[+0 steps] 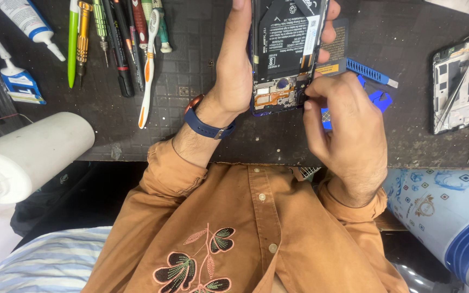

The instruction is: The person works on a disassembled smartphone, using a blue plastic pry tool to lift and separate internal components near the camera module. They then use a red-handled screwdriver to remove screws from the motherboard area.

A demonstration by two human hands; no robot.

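we hold the open phone [286,54] up over the dark desk [191,49], its back cover off so the battery shows. our left hand [234,76] has its fingers wrapped round the phone's sides. our right hand [343,125] pinches its fingers almost shut at the phone's lower corner; we cannot tell if they hold a tiny part. a blue tool [367,70] lies just behind. screwdrivers [104,38] lie well apart on the left. we think we are working at that bottom corner. the next move needs a soft, steady pull.
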